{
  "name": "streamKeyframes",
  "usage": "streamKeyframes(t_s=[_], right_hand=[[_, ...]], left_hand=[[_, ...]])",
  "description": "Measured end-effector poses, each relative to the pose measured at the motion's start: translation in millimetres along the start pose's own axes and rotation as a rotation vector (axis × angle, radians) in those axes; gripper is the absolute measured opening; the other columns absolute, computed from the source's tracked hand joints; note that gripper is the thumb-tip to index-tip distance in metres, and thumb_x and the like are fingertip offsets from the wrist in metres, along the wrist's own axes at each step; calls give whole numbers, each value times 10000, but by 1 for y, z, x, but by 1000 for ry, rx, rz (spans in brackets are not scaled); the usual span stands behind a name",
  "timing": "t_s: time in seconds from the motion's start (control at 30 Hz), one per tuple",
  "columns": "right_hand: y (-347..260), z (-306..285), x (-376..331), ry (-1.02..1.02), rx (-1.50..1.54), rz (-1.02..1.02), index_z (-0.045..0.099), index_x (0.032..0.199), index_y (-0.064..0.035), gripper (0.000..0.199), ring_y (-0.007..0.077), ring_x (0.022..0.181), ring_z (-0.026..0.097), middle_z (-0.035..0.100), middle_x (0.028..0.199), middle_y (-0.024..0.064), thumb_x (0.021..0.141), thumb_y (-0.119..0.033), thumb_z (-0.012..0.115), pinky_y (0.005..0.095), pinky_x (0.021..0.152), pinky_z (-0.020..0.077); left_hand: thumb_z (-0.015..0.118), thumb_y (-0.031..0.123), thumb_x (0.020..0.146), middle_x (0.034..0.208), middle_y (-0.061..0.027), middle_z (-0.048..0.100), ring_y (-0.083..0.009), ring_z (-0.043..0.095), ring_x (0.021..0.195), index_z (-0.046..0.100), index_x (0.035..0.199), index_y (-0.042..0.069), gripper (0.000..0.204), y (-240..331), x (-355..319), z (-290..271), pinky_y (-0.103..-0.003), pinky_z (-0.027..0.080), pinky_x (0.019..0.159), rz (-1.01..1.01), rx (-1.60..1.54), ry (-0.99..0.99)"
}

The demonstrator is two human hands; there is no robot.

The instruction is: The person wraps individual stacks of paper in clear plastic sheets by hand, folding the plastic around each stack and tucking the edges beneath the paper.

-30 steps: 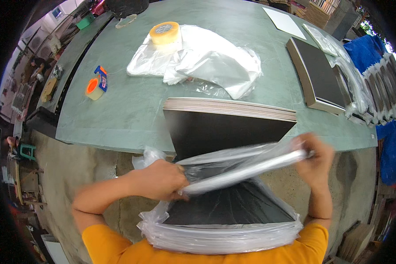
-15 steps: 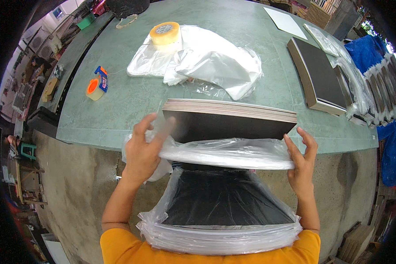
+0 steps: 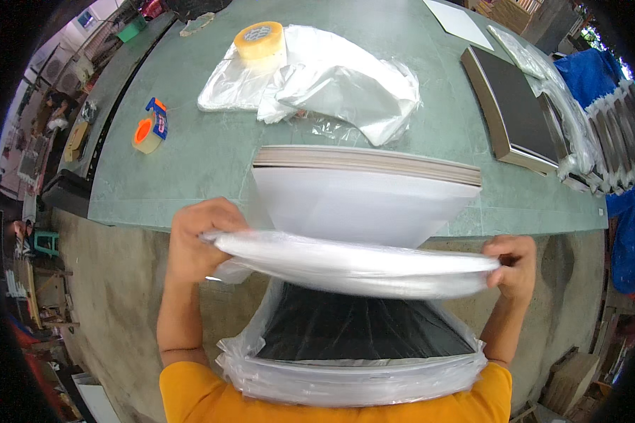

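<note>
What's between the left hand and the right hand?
In the head view, a plastic-wrapped panel, held at its ends, spans from the left hand to the right hand.

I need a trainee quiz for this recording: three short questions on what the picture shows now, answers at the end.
1. True or false: the big tape roll sits on the heap of plastic.

2. What do the left hand and right hand both hold?
A) a blue tarp
B) a plastic-wrapped bundle
C) a green stool

3. Fill in: the large face of the board stack between the hands and the heap of plastic is ____ in colour.

Key: 1 true; 2 B; 3 white.
</note>
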State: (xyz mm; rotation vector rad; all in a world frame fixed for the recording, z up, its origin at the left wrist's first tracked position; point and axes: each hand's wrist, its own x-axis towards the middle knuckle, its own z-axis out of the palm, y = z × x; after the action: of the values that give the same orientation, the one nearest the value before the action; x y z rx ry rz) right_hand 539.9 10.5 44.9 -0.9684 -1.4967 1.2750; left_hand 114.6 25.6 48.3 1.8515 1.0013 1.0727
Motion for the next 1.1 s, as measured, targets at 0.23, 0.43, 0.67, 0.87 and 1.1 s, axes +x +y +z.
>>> streamKeyframes(t_s=[0.23, 0.43, 0.67, 0.87, 1.1], right_hand=[[195, 10, -37, -219, 664, 676, 547, 901, 7, 264, 105, 675, 533, 588, 786, 64, 704, -155, 613, 214, 612, 422], [312, 24, -73, -170, -498, 415, 574, 849, 7, 211, 181, 744, 536, 592, 802, 100, 723, -162, 580, 287, 712, 420], [58, 14, -17, -200, 273, 248, 602, 889, 50, 453, 287, 853, 572, 601, 876, 177, 842, -367, 429, 385, 776, 423], [66, 88, -1, -1198, 136, 175, 423, 1232, -66, 449, 290, 1266, 207, 290, 1338, 158, 874, -337, 412, 427, 1024, 80], [159, 85, -5, -922, -624, 639, 421, 1203, -1, 654, 306, 1199, 323, 368, 1272, 194, 836, -537, 344, 335, 983, 265]], left_hand=[[638, 147, 712, 794, -42, 533, -111, 510, 713, 527, 978, -12, 328, -129, -68, 37, -256, 410, 672, -848, -795, -346], [598, 215, 756, 917, -64, 562, -170, 516, 832, 541, 956, 4, 296, -211, -118, 89, -291, 403, 756, -1103, -479, -4], [570, 121, 762, 783, -110, 611, -221, 589, 715, 612, 879, 34, 152, -11, -18, 26, -291, 450, 664, -383, 102, -275], [539, 136, 783, 877, -96, 621, -274, 586, 781, 601, 873, 43, 144, -8, -12, 95, -338, 463, 671, -233, -351, -930], [562, 124, 761, 806, -117, 592, -280, 572, 734, 568, 833, 32, 117, -111, -35, 145, -339, 450, 647, -228, 241, -487]])
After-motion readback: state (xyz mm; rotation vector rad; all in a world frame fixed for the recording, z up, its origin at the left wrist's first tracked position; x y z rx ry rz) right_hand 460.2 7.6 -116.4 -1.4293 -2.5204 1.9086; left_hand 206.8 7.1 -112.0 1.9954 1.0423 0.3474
